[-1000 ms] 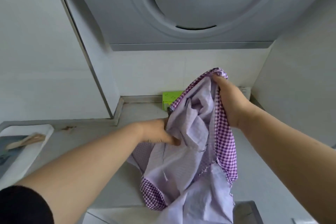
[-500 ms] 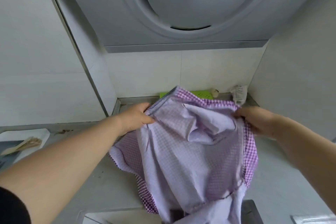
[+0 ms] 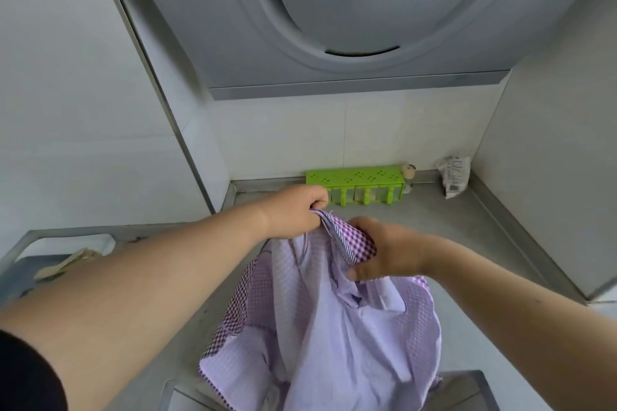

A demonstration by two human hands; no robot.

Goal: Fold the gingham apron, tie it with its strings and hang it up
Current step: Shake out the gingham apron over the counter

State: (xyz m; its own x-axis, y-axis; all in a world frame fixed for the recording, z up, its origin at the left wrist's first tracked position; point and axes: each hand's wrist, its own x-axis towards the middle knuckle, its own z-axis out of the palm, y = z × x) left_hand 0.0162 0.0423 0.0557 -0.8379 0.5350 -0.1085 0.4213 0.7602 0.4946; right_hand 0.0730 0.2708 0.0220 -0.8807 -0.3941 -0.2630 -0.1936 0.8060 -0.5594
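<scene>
The purple gingham apron hangs bunched in front of me above the grey counter, its pale inner side facing me. My left hand pinches the top edge of the cloth. Just to its right, my right hand grips a gathered fold of the checked fabric. The two hands are close together at the apron's top. The lower part of the apron drops out of view at the bottom. I cannot make out its strings.
A range hood hangs overhead. On the counter at the back stand a green rack and a small crumpled packet. A white tray with a wooden utensil sits at the left. White walls close in on both sides.
The hands, spread wide with the apron opened half a second ago, have come together at its top edge. The cloth now hangs gathered instead of spread.
</scene>
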